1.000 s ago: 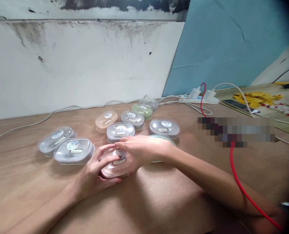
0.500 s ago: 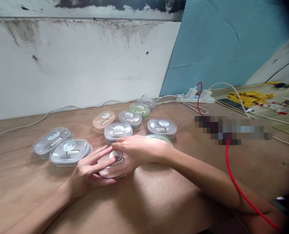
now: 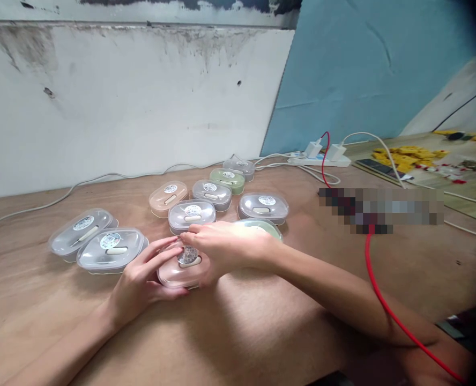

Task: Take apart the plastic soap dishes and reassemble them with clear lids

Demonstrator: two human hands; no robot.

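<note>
Both hands — left hand (image 3: 141, 284), right hand (image 3: 225, 249) — hold the pink case (image 3: 177, 273) by its sides; it looks light, hard and slippery.

Pink case (image 3: 179, 271) on bench (image 3: 238, 321), clasped by left hand (image 3: 139, 281) and right hand (image 3: 225, 249); nine more cases (image 3: 192, 213) behind.

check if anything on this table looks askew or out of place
Mostly tidy. Two clear cases at far left overlap, one leaning on the other, while the rest sit flat and apart. A red cable trails loose across the wooden table. Both hands, left hand and right hand, cup the pink case.
</note>
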